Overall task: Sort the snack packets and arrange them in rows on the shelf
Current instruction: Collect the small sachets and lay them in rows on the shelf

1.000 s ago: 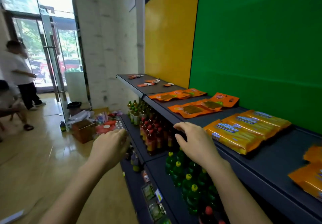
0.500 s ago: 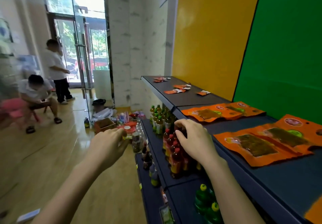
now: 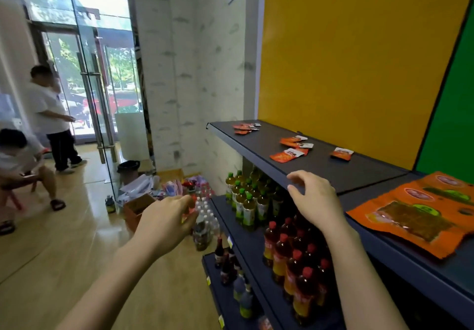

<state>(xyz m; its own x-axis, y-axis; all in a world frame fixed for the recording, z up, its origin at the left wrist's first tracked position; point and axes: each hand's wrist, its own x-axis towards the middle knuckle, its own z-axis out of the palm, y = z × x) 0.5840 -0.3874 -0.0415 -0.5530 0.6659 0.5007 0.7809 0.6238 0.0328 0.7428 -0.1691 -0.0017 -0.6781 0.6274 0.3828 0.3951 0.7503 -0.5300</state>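
Small red-orange foil snack packets on dark metal shelf, beyond empty right hand's spread fingers (left hand loosely curled, empty).

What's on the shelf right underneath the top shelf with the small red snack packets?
Under the top shelf stand green-capped bottles of yellowish drink and, nearer, red-capped bottles of dark drink. The right hand and the shelf edge cover the rows further back.

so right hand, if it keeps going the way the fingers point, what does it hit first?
The right hand hovers at the front edge of the top shelf, fingers pointing along it toward the far end. The first things in that line are probably the small red packets, though depth is unclear.
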